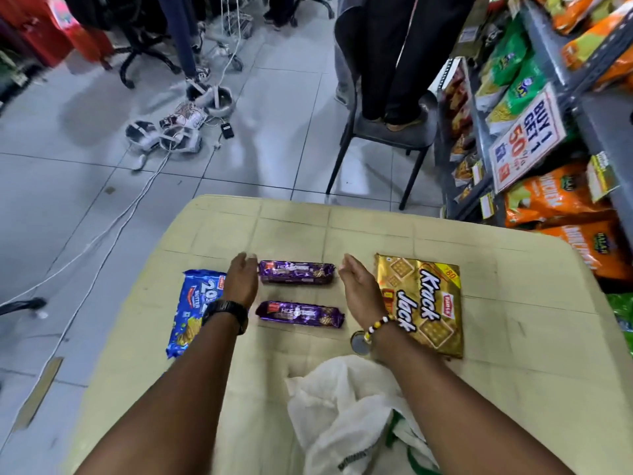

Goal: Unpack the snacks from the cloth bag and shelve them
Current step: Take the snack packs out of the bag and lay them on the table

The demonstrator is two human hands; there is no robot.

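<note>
Two purple biscuit packs lie on the cream table (513,337): the far one (296,272) sits between my hands, the near one (300,313) lies just behind it toward me. My left hand (242,277) is open at the far pack's left end, and my right hand (359,286) is open at its right end. A blue biscuit pack (191,313) lies to the left, partly under my left wrist. A gold Krack Jack pack (423,303) lies to the right. The white cloth bag (349,416) lies crumpled at the near edge.
A small round tin (360,343) shows by my right wrist. Store shelves (548,132) with orange and green snack bags stand at the right. A grey chair (394,132) with a person's feet on it stands beyond the table. Cables and devices (178,128) lie on the tiled floor.
</note>
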